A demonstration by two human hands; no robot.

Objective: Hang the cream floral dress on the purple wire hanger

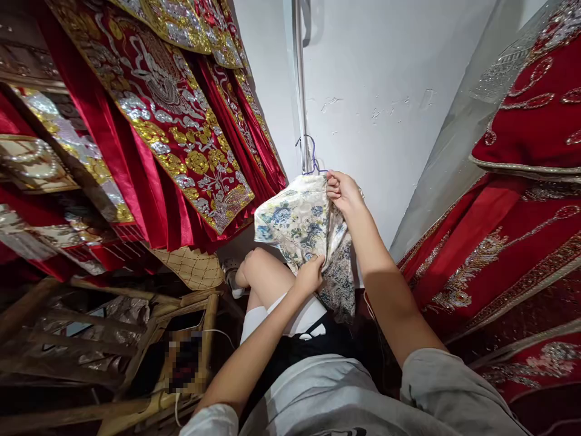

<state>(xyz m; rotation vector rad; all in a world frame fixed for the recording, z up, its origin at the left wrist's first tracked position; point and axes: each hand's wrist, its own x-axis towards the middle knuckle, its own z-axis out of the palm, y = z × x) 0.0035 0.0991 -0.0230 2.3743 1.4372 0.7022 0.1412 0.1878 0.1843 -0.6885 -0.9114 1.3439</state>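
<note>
Scuffed white wall [385, 66], metal pole [299, 79], wooden furniture [210, 318]

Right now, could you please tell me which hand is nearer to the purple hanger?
Right. The right hand pinches the floral garment near its neckline, close beside the purple hanger; the left hand holds the garment lower down, farther away.
</note>
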